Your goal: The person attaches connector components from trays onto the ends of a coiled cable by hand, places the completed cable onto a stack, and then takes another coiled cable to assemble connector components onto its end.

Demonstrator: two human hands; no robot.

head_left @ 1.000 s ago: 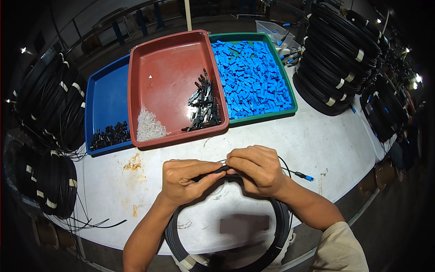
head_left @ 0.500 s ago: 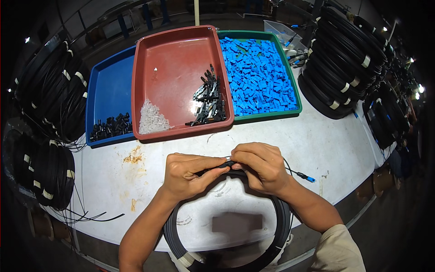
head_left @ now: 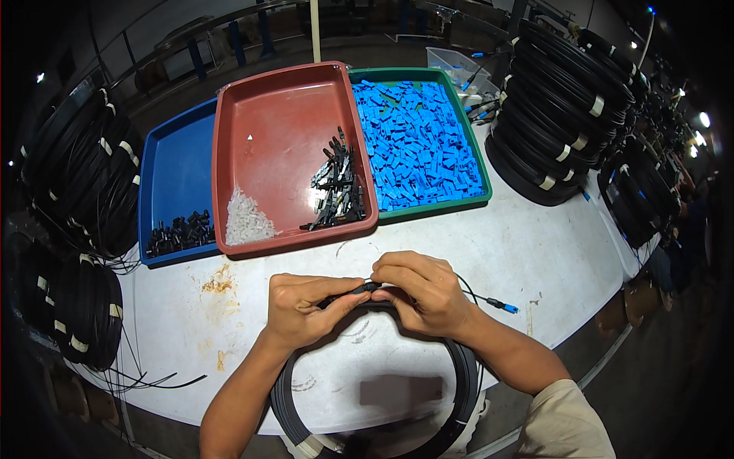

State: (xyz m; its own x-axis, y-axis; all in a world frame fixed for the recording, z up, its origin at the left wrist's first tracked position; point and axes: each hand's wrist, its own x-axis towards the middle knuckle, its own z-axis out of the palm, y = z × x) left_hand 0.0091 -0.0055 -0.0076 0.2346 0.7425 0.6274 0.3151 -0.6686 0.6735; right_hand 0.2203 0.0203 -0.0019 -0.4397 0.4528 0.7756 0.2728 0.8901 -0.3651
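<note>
My left hand (head_left: 310, 307) pinches a small black cable connector (head_left: 370, 287) between thumb and forefinger. Against its right end, my right hand (head_left: 422, 292) is closed with fingertips together on thin black cable. Both hands are over the far side of a large coil of black cable (head_left: 463, 382), bound with a pale tape band at its near left. Out past my right hand a loose cable end curves to a black connector with a blue tip (head_left: 502, 306), lying over the table. My fingers hide most of the held piece.
Beyond my hands stand a blue tray (head_left: 180, 145) with black parts, a red tray (head_left: 283, 138) with small clear pieces and black connectors, and a green tray (head_left: 480, 172) full of blue connector housings. Stacked black cable coils (head_left: 562, 115) flank the white table (head_left: 535, 260) on both sides.
The whole view has shifted, with trays and hands now further left and slightly lower. Both hands keep their pinch, and more of the black connector shows between the fingertips.
</note>
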